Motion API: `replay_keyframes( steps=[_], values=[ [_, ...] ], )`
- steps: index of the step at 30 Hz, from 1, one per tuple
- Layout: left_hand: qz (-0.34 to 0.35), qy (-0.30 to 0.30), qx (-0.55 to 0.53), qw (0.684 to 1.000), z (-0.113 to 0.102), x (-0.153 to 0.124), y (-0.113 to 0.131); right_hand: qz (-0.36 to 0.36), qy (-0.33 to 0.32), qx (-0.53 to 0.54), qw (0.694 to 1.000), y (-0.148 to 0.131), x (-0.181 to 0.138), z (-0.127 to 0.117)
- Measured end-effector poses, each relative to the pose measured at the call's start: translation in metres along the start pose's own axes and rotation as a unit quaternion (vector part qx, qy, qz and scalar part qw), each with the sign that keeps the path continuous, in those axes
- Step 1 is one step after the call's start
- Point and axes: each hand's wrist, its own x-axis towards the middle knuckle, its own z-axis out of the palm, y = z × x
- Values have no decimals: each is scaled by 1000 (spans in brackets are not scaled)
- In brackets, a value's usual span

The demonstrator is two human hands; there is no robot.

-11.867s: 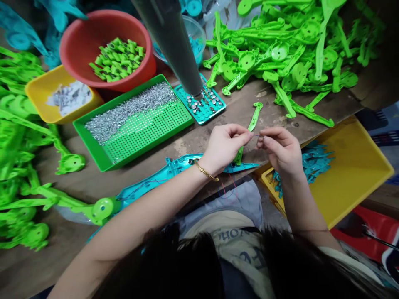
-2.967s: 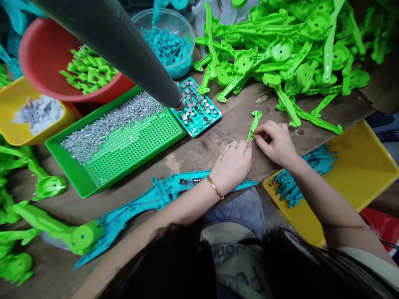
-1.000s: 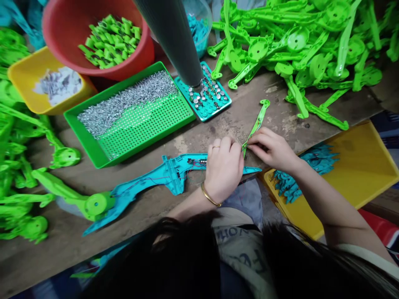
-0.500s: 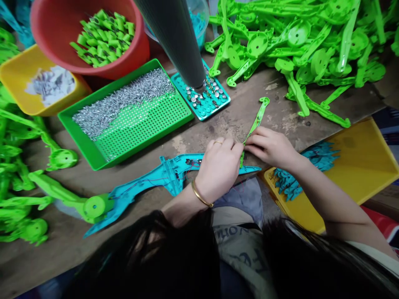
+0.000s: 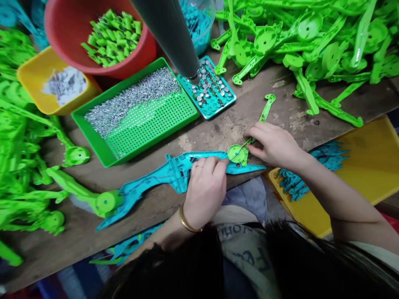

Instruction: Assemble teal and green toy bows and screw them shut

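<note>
A long blue plastic shell (image 5: pixel 156 176), sword-like in outline, lies open along the table's front with thin wires inside. My left hand (image 5: pixel 207 182) rests over its middle, fingers bent together; a thin wire (image 5: pixel 236 155) runs to its fingertips. My right hand (image 5: pixel 274 143) grips a bright green plastic arm (image 5: pixel 266 111) between thumb and fingers. That arm's round end (image 5: pixel 237 153) lies over the blue shell, between my hands. At the shell's left end sits another green piece with a round hub (image 5: pixel 106 202).
A green tray (image 5: pixel 140 120) of screws stands behind the shell, beside a blue tray (image 5: pixel 215 109) of small metal discs. A grey cylindrical tool (image 5: pixel 170 39) hangs above them. Green parts pile up at right (image 5: pixel 311 54) and left. A yellow bin (image 5: pixel 352 182) holds blue pieces.
My left hand has moved left and down, away from the right hand. The green arm's round end now shows between them, and the whole view has shifted slightly.
</note>
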Motion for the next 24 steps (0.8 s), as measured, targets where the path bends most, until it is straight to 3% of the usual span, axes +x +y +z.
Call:
replay_keyframes(
  steps=[5, 9, 13, 16, 20, 24],
  values=[
    [52, 31, 60, 996, -4, 1, -31, 7, -36, -36, 999, -7, 5, -7],
    [58, 53, 43, 996, -6, 5, -36, 25, -34, -43, 998, -11, 7, -8],
    [56, -14, -71, 996, -12, 6, -33, 29, -35, -33, 998, -10, 7, -8],
    [76, -55, -37, 995, -12, 6, -33, 39, -34, -31, 998, -10, 7, -8],
    [107, -35, 45, 993, -7, 7, -36, 19, -29, 2, 999, -10, 5, -1],
    [111, -34, 23, 993, -6, 9, -38, -18, -21, 18, 999, -7, 1, 7]
  ],
)
